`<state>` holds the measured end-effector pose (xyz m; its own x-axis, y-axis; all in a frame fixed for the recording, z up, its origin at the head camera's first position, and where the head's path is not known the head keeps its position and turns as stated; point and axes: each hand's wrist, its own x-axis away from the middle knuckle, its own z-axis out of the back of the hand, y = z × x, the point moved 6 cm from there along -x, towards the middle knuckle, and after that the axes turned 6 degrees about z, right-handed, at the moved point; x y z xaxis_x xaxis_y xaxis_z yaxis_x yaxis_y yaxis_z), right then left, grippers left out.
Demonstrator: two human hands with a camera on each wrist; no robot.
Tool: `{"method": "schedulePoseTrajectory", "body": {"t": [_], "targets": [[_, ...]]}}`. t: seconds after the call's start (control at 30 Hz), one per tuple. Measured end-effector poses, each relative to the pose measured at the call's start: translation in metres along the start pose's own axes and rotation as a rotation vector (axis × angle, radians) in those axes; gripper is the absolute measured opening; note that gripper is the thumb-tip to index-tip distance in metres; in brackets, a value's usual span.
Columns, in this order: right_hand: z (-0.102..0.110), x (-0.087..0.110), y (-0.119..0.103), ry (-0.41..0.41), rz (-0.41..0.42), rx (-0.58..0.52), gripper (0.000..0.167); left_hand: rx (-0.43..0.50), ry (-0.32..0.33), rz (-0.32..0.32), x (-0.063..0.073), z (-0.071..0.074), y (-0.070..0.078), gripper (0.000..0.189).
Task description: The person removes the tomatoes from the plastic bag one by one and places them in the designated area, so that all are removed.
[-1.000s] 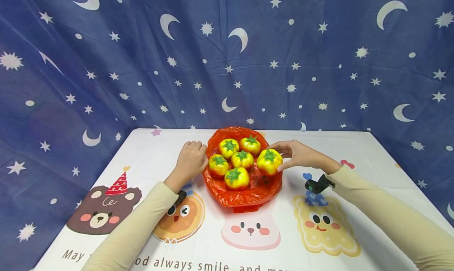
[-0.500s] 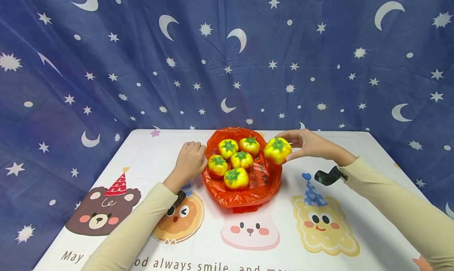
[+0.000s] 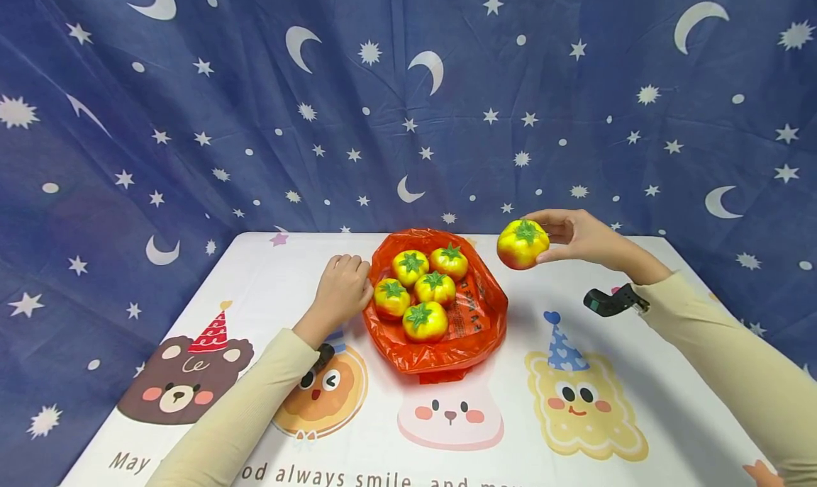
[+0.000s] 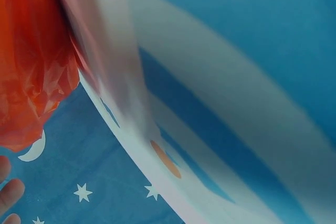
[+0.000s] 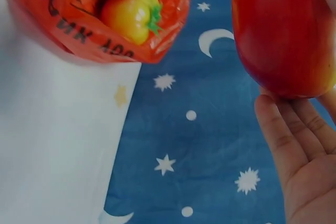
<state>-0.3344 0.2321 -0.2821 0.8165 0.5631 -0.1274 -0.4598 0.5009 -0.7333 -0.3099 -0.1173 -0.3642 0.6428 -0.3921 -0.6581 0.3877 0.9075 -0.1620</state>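
Note:
A yellow-and-red toy tomato [image 3: 523,244] with a green leafy top is pinched between the thumb and fingers of my right hand [image 3: 587,240], raised above the table to the right of the bag. Its red underside fills the upper right of the right wrist view. Several similar tomatoes [image 3: 435,288] lie inside an open red plastic bag [image 3: 440,359] at the table's centre. My left hand [image 3: 342,288] grips the bag's left rim with curled fingers. In the left wrist view, fingertips [image 4: 9,195] show just below the red plastic.
A white tablecloth [image 3: 530,409] printed with cartoon faces and lettering covers the table. Behind its far edge hangs a dark blue curtain [image 3: 357,104] with moons and stars. Dark wrist cameras [image 3: 615,301] sit at both sleeves.
My right hand has lifted the tomato out of the bag's right side, up and to the right. Printed lettering inside the bag is now exposed. The left hand has stayed at the rim.

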Motion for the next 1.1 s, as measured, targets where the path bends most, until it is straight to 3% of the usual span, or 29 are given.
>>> {"method": "schedulePoseTrajectory", "body": {"t": [0.3, 0.7, 0.9, 1.1], "targets": [[0.021, 0.004, 0.014, 0.105, -0.06, -0.025, 0.064, 0.002, 0.018, -0.006, 0.001, 0.002, 0.0, 0.01], [0.036, 0.011, 0.044, 0.168, -0.16, 0.014, 0.067, 0.003, 0.009, 0.002, 0.001, 0.0, -0.001, 0.011], [0.039, 0.012, 0.069, 0.219, -0.237, 0.025, 0.072, 0.003, 0.001, 0.005, 0.001, 0.0, -0.001, 0.01], [0.036, 0.013, 0.096, 0.274, -0.27, -0.042, 0.076, 0.003, 0.012, 0.002, 0.001, 0.001, 0.0, 0.01]]}}
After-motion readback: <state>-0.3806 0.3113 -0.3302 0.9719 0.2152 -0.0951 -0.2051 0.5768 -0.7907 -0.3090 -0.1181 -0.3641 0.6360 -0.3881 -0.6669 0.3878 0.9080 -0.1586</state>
